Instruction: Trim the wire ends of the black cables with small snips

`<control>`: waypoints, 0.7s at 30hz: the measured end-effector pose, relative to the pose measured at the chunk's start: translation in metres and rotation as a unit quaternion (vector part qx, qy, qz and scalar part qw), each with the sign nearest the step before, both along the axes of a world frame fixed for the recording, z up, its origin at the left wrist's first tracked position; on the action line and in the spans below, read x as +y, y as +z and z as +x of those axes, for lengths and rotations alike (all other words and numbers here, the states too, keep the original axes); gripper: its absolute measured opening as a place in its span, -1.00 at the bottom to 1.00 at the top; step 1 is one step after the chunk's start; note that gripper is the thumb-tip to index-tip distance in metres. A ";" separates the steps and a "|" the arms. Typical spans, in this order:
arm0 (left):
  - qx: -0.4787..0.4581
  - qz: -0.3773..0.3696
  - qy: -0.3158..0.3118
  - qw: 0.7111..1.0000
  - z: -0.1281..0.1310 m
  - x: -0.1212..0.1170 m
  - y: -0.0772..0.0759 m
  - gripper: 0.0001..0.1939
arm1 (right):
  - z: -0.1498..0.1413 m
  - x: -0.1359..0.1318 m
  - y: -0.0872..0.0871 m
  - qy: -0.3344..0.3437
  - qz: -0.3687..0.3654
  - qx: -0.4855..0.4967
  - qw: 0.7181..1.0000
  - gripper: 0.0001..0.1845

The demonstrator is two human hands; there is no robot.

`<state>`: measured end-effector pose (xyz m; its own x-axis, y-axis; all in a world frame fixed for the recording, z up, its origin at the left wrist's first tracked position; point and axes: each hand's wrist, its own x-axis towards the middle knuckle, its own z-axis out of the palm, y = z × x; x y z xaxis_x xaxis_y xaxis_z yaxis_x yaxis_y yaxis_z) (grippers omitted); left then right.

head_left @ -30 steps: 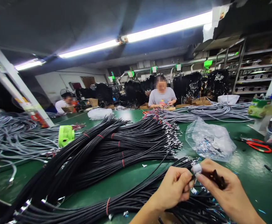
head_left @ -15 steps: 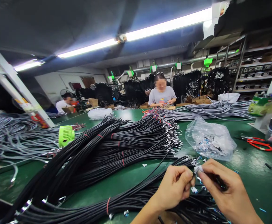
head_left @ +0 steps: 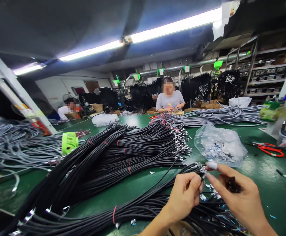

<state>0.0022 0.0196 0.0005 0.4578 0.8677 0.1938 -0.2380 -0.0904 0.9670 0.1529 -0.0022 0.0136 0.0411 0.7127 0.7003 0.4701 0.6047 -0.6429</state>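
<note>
Head view, cable in left grip; end protruding

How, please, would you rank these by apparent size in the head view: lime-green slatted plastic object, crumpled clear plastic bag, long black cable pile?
1. Long black cable pile
2. Crumpled clear plastic bag
3. Lime-green slatted plastic object

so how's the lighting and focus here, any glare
Head view: the tube light burns out to white against a dark ceiling; glare whitens patches of the green table, including one near the plastic bag; the grey cables look soft toward the picture's left edge; the dark bit in the right hand is too shadowed to make out
</note>
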 end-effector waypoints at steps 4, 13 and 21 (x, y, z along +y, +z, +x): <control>0.024 0.003 -0.025 0.999 -0.001 0.001 -0.001 -0.48 | 0.003 0.003 0.003 0.065 -0.101 0.037 0.992 -0.79; 0.020 -0.029 -0.018 0.999 0.004 0.002 -0.005 -0.49 | 0.004 0.000 -0.004 -0.033 0.029 -0.035 0.998 -0.83; 0.088 0.019 0.122 0.989 0.014 -0.002 -0.015 -0.59 | -0.005 -0.004 -0.016 -0.113 0.051 -0.058 0.991 -0.83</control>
